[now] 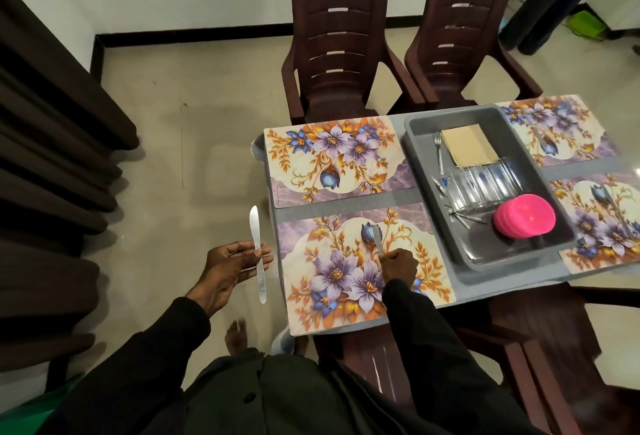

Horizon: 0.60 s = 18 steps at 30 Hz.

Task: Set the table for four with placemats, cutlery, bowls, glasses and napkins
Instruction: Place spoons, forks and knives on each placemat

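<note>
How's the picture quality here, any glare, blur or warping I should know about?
Head view: wide-angle warping skews the curtain and chairs near the edges; the knife on the left hand is sharp; glasses in the tray blur together; dark sleeves lose detail.

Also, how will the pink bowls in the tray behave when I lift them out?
The bowls look like thin plastic, so they are probably light and not fragile. They sit nested and tilted in the tray, so the stack may slide apart unless gripped together. Their glossy surface may be slippery.
</note>
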Available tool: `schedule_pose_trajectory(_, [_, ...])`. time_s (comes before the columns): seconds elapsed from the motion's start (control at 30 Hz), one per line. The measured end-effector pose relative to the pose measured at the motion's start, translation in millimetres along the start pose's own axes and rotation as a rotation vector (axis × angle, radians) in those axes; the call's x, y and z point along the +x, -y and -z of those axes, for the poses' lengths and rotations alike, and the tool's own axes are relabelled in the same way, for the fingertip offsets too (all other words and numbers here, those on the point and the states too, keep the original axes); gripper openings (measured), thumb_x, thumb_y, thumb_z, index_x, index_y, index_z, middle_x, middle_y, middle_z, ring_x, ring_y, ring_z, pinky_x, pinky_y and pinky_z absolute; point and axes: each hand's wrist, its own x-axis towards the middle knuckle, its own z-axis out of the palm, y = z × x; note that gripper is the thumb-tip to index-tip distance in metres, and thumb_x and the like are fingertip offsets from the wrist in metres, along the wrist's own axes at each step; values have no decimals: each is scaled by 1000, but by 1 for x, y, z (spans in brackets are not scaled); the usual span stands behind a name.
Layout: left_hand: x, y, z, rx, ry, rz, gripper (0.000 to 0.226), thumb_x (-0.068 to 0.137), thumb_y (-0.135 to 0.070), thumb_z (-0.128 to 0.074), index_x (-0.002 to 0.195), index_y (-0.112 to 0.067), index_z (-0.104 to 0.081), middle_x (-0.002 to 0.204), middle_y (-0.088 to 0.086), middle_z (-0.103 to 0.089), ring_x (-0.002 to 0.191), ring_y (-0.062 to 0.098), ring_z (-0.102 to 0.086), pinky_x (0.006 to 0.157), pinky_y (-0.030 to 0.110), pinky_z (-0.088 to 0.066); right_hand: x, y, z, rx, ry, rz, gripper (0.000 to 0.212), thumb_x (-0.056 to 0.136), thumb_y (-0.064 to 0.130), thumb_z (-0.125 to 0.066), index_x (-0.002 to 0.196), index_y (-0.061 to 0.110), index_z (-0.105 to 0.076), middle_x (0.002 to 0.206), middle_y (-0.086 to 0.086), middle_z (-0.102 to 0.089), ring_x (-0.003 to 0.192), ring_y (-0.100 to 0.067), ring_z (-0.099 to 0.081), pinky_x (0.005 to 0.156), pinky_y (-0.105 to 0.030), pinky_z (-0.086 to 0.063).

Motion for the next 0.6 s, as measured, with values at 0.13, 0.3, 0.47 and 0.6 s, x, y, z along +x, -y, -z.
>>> schedule_pose_trajectory(0.13, [4,-3,7,-3,18,9,25,93,-1,-68,117,3,-69,109,18,-76,100,34,-75,90,40,-61,-1,1,-2,14,4,-31,14,82,18,-82,81,4,-79,80,-13,-77,77,-28,-73,67,-32,-55])
schedule_pose_trajectory(0.3, [14,-11,19,-18,33,27,24,92,3,-67,116,5,-68,108,20,-76,99,35,-75,87,38,-62,-16,18,-7,72,-68,-48,13,83,19,-78,81,6,-78,80,-11,-76,78,-28,-70,68,-28,-48])
schedule_pose_trajectory(0.47, [33,-29,31,-2,97,39,20,92,5,-66,112,4,-69,106,20,-76,97,36,-75,82,35,-63,-54,73,-18,249,15,71,5,86,12,-78,83,8,-78,78,-4,-74,74,-16,-67,76,-30,-54])
schedule_pose_trajectory(0.6, [54,-55,48,53,242,54,22,91,5,-68,113,7,-67,107,22,-76,101,40,-73,81,37,-63,-92,142,-32,489,263,185,6,90,11,-75,87,8,-79,78,-8,-76,71,-18,-71,74,-35,-60])
